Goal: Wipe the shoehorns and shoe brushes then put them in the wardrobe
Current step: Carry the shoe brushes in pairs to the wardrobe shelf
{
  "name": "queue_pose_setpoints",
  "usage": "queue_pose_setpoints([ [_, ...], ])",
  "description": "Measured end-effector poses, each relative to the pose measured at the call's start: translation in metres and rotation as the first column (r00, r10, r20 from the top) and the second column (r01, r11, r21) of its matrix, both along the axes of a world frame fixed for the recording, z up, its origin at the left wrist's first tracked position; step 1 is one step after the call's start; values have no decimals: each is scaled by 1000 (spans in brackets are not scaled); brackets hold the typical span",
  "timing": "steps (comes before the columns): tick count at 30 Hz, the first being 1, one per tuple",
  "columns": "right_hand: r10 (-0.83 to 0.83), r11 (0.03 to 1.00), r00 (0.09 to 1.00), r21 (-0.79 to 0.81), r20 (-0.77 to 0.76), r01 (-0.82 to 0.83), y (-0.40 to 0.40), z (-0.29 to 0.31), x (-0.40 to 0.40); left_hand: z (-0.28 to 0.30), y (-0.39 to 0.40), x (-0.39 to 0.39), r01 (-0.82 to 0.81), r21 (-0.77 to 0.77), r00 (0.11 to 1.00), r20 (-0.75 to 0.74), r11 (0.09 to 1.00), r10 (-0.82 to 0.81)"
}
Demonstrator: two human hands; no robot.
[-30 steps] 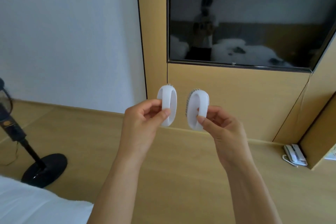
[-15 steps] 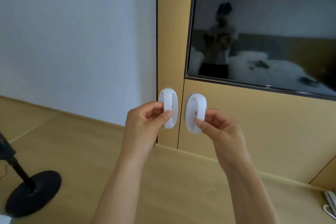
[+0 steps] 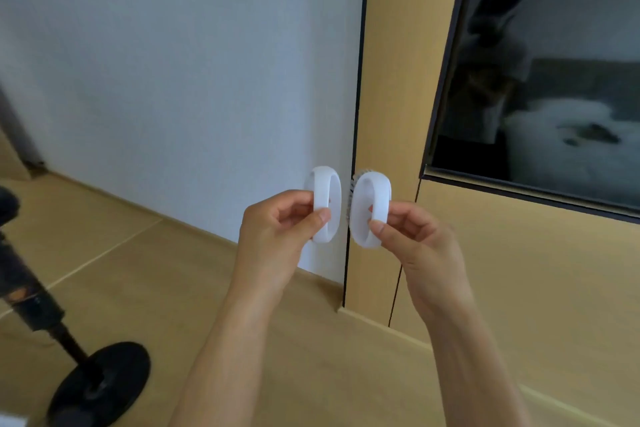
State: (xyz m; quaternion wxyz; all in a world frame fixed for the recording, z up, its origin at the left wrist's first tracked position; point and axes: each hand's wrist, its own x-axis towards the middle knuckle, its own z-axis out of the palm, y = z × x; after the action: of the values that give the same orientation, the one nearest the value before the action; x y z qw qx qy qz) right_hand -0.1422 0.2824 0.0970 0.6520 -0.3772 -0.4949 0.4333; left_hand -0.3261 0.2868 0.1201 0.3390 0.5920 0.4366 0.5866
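Observation:
I hold two white oval shoe brushes up in front of me, side by side and a few centimetres apart. My left hand pinches the left shoe brush by its loop handle. My right hand pinches the right shoe brush, whose grey bristles show at its upper left edge. Both brushes stand upright on their long axis. No shoehorn and no cloth is in view.
A white wall fills the left, meeting a wooden panel behind the brushes. A dark wall-mounted screen sits at the upper right. A black stand with a round base rises at the lower left on the wooden floor.
My view has swung to the left: the screen and wooden panel slid to the right and the stand came closer. Both hands keep the brushes in the same grip, now slightly nearer each other.

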Motion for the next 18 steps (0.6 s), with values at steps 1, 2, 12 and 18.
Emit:
queue_pose_setpoints([
  [1,33,999,999,6,-2,-33,18,-2,-6,-2,14,-5,-20,0,1000,0,1000,20],
  [2,64,998,998,10,0,-64,38,-4,-11,-3,28,-9,-44,0,999,-4,999,44],
  [12,367,929,930,47,24,-368,249,18,-58,20,189,-42,-303,28,953,15,953,302],
  [18,492,868,870,56,39,-493,355,29,-91,27,265,-65,-423,34,905,64,905,421],
])
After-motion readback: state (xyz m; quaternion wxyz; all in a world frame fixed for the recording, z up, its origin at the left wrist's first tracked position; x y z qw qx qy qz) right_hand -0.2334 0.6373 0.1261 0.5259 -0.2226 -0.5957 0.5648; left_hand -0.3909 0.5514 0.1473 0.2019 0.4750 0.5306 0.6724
